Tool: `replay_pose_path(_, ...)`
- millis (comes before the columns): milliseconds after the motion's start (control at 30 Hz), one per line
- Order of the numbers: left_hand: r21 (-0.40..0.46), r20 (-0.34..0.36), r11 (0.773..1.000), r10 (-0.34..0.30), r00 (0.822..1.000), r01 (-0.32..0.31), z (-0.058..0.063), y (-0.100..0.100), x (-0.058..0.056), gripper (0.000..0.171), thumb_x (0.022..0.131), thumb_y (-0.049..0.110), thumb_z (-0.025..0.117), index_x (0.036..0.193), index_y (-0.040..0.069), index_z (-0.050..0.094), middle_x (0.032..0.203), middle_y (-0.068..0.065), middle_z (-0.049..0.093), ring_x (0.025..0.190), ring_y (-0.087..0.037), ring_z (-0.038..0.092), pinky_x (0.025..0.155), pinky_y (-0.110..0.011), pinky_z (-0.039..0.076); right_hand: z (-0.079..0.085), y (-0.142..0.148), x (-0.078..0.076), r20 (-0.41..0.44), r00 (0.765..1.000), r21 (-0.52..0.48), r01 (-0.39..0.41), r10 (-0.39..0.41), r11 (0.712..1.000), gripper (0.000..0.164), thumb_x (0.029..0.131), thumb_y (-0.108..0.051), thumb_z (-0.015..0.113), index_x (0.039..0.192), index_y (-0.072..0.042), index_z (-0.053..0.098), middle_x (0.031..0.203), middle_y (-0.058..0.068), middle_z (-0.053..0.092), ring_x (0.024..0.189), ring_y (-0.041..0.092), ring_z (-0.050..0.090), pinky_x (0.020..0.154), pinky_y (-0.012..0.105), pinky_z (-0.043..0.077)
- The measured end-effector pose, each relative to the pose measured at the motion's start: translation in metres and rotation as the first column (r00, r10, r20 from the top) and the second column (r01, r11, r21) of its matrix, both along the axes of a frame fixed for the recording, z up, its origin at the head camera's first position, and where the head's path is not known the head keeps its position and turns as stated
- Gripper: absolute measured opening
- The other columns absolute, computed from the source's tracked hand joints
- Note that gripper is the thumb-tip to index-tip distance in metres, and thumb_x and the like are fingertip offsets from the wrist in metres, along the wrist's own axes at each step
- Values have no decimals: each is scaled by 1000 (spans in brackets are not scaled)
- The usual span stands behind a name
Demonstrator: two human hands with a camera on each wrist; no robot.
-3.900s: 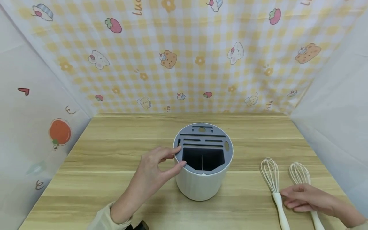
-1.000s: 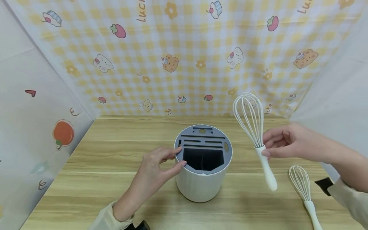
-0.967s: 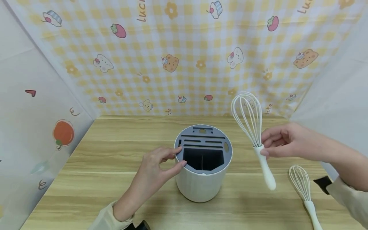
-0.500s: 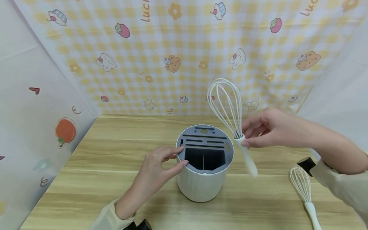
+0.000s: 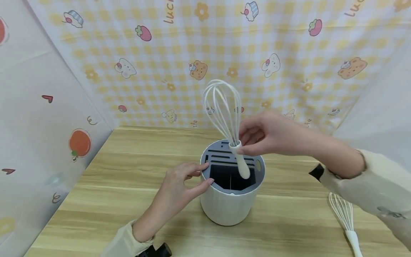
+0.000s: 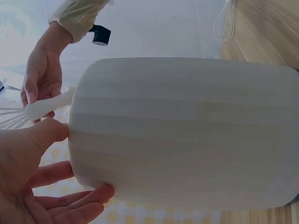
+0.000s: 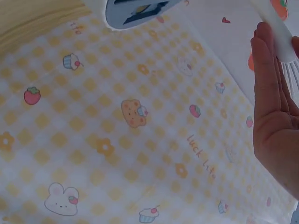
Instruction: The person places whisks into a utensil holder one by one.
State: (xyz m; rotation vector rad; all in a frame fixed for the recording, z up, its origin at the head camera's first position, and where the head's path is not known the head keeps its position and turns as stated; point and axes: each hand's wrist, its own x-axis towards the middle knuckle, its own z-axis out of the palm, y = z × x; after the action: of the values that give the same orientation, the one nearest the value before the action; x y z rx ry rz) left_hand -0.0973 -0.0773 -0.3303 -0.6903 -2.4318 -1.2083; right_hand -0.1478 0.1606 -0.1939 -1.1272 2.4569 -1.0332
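Observation:
A white round utensil holder (image 5: 229, 210) stands upright on the table, its grey slotted lid (image 5: 260, 175) having a dark divided opening in front. My left hand (image 5: 178, 184) holds the holder's left rim, thumb and forefinger on the lid's edge; the left wrist view shows other fingers against the outer wall. Between thumb and fingers my right hand (image 5: 273, 134) pinches a white whisk (image 5: 241, 162) at the top of its handle. The wires point up, and the handle's end hangs over the right part of the opening. In the left wrist view that handle (image 6: 51, 105) is at the holder's top edge.
A second white whisk (image 5: 341, 210) lies on the wooden table (image 5: 135, 171) at the right, partly below the right sleeve (image 5: 363, 192). Behind the table hangs a yellow checked cloth (image 5: 173, 46), with pale side walls left and right.
My right hand has picked the nearer whisk up off the table and carried it left, over the holder's opening. The left hand has stayed on the rim.

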Motion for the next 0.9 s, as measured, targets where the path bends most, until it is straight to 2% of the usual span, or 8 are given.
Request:
replay_pose_path(200,-6,-10,1000,-6,1000,6,1,-1,0,33,79,27,72,108,12,68,100,5,66,81,-5,62,72,-26,53,-11,-16,-10,41,999,53,-30,28,998,11,79,-11,71,83,-4,63,78,1,66,75,11,66,67,26,54)
replay_pose_path(433,8,-18,1000,-12,1000,12,0,-1,0,32,79,27,73,108,12,69,100,5,66,81,-6,63,73,-27,53,-21,-27,-16,103,987,44,-125,120,991,12,78,-5,70,85,-1,62,80,3,66,75,13,66,69,26,54)
replay_pose_path(667,15,-4,1000,-9,1000,9,1,-2,0,32,79,25,73,108,12,69,102,5,65,82,-7,63,74,-27,53,-15,-36,-19,105,973,44,-211,205,977,13,79,-1,68,90,0,61,83,3,66,76,13,65,69,27,54)
replay_pose_path(900,17,8,1000,-13,1000,13,0,-3,-1,32,79,25,73,108,13,69,102,5,65,83,-6,63,75,-26,52,-10,-44,-20,171,953,103,-268,249,958,16,79,1,66,94,-2,62,85,2,67,79,12,66,71,26,54)
